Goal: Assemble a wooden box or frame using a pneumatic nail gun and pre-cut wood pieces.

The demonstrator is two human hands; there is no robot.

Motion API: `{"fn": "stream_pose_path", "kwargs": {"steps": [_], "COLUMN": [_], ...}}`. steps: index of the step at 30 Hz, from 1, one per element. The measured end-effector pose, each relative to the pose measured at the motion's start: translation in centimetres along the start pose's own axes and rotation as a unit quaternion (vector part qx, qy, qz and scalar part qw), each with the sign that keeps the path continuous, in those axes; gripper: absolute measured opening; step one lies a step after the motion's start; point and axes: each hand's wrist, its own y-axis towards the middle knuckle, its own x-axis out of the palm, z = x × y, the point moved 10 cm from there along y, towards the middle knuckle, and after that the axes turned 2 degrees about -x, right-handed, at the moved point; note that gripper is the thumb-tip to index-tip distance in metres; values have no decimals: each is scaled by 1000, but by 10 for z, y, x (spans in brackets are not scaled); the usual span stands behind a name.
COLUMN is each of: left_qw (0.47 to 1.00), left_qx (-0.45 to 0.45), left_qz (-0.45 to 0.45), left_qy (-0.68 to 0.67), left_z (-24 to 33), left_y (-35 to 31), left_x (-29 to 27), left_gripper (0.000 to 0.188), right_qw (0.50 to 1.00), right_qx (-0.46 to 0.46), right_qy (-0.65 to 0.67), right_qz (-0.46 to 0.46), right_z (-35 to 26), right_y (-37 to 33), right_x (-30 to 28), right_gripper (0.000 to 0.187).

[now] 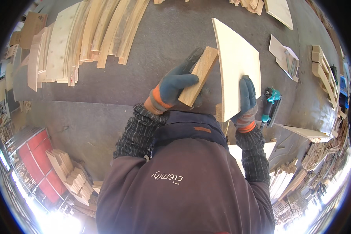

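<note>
My left hand (172, 87), in a dark blue and orange work glove, grips a short wooden block (199, 77) between thumb and fingers. The block is tilted, its upper end leaning toward a thin pale plywood panel (238, 64). My right hand (247, 99), gloved alike, holds that panel on edge by its right side, thumb hidden behind. Under the panel's lower left corner the end of another wood piece (219, 112) shows. Right of my right hand lies a teal and black nail gun (270, 106) on the dark work surface.
Long wooden strips (111, 33) and plywood boards (62, 43) lie in a row at the far left. A plywood scrap (277, 52) with metal strips sits at far right, near stacked wooden frames (323, 74). Wood pieces (71, 175) stand beside a red panel (37, 163) at lower left.
</note>
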Motion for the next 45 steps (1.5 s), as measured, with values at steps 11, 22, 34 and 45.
{"fn": "stream_pose_path", "kwargs": {"steps": [11, 22, 34, 45], "left_qw": [928, 858, 997, 999], "left_qx": [-21, -51, 48, -3], "left_qz": [-315, -379, 4, -32], "left_qy": [-198, -344, 62, 36], "left_z": [5, 15, -5, -1], "left_y": [-9, -16, 3, 27], "left_x": [25, 37, -12, -12], "left_gripper": [94, 85, 53, 46], "right_qw": [1000, 1000, 1000, 1000], "right_qx": [-22, -9, 9, -15], "right_qy": [-4, -7, 13, 15], "right_qz": [7, 13, 23, 14], "right_z": [2, 3, 6, -1], "right_y": [7, 11, 11, 10], "right_x": [-5, -14, -23, -22], "right_gripper": [78, 81, 82, 78]}}
